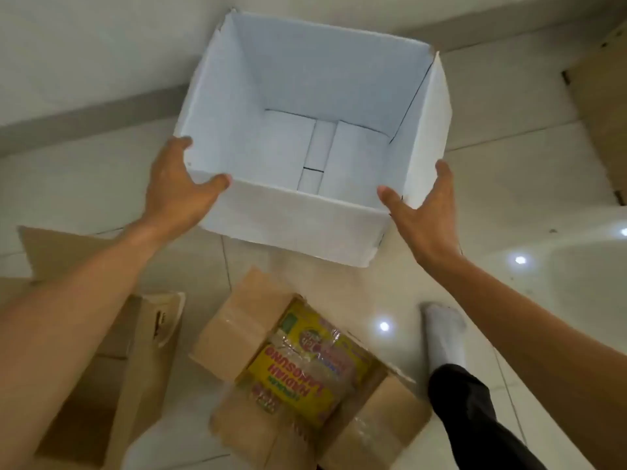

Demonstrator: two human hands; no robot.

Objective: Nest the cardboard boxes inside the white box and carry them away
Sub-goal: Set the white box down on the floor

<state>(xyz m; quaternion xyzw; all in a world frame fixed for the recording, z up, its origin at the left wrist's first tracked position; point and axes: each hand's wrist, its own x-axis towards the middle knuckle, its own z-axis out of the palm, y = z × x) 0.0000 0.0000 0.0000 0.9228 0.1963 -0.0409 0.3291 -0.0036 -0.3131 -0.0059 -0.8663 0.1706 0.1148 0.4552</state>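
A large white box [298, 222] stands open-topped and empty in the upper middle, over the tiled floor. My left hand [176, 188] clasps its near left corner, thumb on the front wall and fingers on the left wall. At the near right corner my right hand [420, 212] grips the same way. Just below it lies a brown cardboard box [230, 337] with its flaps spread and a yellow printed panel showing. Another open brown cardboard box [112, 368] sits at the bottom left, partly behind my left forearm.
A wall with a grey skirting [84, 113] runs behind the white box. More brown cardboard [604, 106] leans at the right edge. My foot in a white sock [444, 334] stands right of the printed box on the glossy tiles.
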